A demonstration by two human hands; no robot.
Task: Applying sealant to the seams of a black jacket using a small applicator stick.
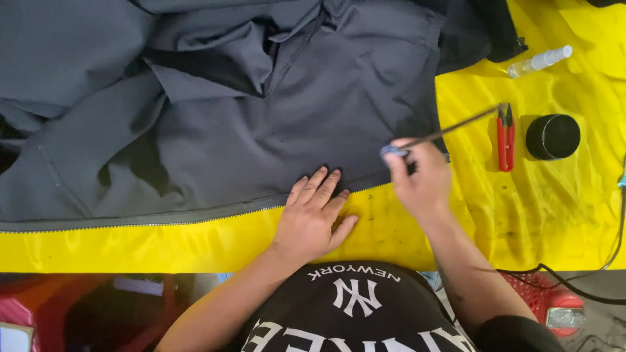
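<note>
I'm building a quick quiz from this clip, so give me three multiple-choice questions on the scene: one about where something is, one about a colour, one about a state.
1. Where do the red thread snips lie?
A. on the grey garment
B. on the yellow sheet, beside the round black container
C. in the left hand

2. What colour is the sheet under the garment?
A. yellow
B. white
C. green

3. How is the left hand placed?
A. clenched round a bottle
B. lifted clear of the table
C. flat, fingers spread, at the hem of the grey garment

Answers: 1 B, the snips rest on the yellow sheet just left of the black container. 2 A, bright yellow shows all round the cloth. 3 C, the palm lies down with fingertips on the hem, while the right hand grips a thin tool.
</note>
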